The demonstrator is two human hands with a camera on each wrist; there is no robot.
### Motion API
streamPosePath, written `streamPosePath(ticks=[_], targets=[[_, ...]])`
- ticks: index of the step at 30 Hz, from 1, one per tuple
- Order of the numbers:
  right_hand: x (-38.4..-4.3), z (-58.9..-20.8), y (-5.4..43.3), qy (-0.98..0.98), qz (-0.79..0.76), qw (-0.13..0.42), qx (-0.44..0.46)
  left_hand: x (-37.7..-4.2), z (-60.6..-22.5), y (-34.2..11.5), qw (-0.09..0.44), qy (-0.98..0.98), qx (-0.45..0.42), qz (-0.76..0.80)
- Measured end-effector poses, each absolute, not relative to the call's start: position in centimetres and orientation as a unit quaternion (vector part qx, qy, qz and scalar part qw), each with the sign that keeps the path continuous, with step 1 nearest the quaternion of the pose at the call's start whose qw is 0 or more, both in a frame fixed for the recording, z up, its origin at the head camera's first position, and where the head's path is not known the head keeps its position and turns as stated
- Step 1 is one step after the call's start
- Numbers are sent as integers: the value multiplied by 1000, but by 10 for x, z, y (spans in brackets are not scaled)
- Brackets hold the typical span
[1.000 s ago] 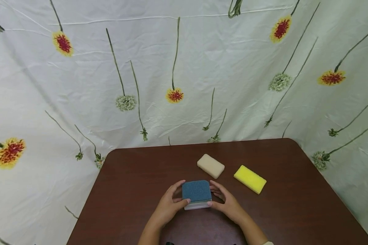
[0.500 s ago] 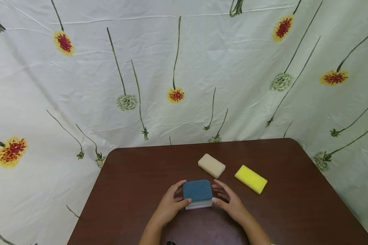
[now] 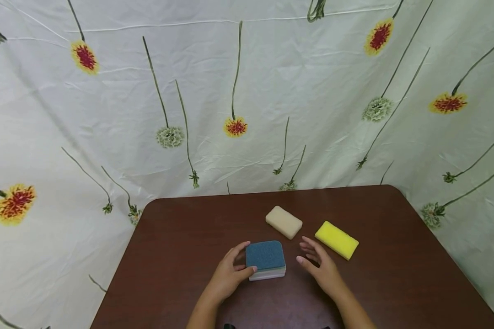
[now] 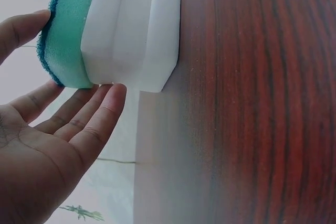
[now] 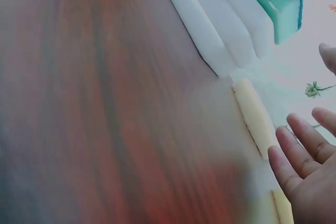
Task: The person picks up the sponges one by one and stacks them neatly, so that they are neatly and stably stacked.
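Note:
A scrub sponge (image 3: 265, 255) with a blue scouring top and a green foam body (image 4: 71, 35) lies on top of stacked white blocks (image 4: 131, 30), which rest on the table. My left hand (image 3: 226, 276) holds the stack's left side, its thumb at the front corner and index finger at the back corner. In the left wrist view the other fingers reach under the green foam to the white block's side. My right hand (image 3: 323, 269) is off to the stack's right, apart from it, fingers loosely bent with nothing in them.
Behind the stack lies a cream sponge (image 3: 284, 222). A yellow sponge (image 3: 336, 240) sits to its right, just beyond my right hand. The dark brown table (image 3: 197, 224) ends at a flower-printed white cloth (image 3: 206, 151).
My right hand has let go of the stack's right side and drawn away to the right. The left hand and the stack stay in place.

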State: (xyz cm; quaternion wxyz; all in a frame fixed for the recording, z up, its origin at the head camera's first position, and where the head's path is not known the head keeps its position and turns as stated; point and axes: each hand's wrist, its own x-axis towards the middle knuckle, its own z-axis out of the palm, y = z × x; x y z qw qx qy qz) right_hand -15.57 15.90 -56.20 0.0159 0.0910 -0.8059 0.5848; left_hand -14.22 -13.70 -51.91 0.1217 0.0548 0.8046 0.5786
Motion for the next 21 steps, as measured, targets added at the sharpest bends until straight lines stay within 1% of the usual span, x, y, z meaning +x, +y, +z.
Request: streamPosePath(ticks=[5, 11, 21], targets=[[-156, -558, 168, -814, 576, 26, 74, -142, -519, -137, 124, 804, 56, 578], [-157, -551, 179, -825, 563, 39, 34, -142, -520, -138, 126, 807, 59, 574], [-159, -537, 201, -828, 555, 75, -19, -142, -520, -138, 128, 805, 63, 577]])
